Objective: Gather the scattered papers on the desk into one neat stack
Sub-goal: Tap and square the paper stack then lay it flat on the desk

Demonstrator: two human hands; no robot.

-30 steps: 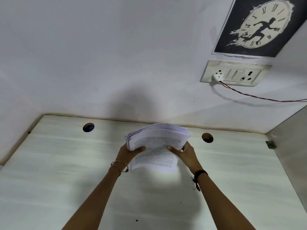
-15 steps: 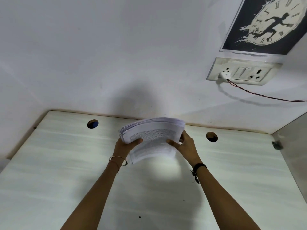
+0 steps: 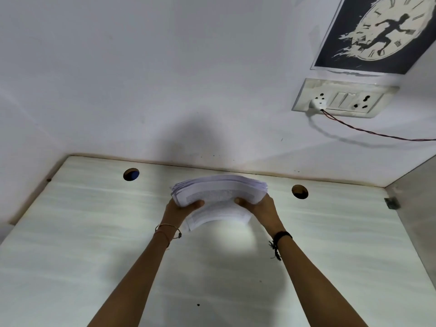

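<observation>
Holding: we gripped the paper stack [image 3: 219, 193] over the counter [image 3: 82, 232], toward its back edge.
Left hand [image 3: 180, 210]: clamped on the stack's left side.
Right hand [image 3: 263, 208]: clamped on its right side, sheets bowed.

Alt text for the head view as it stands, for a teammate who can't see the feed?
A left hand and a right hand grip a thick stack of papers by its two sides over a pale desk, near the wall. Some lower sheets stick out unevenly. A socket panel and clock poster hang upper right.
</observation>
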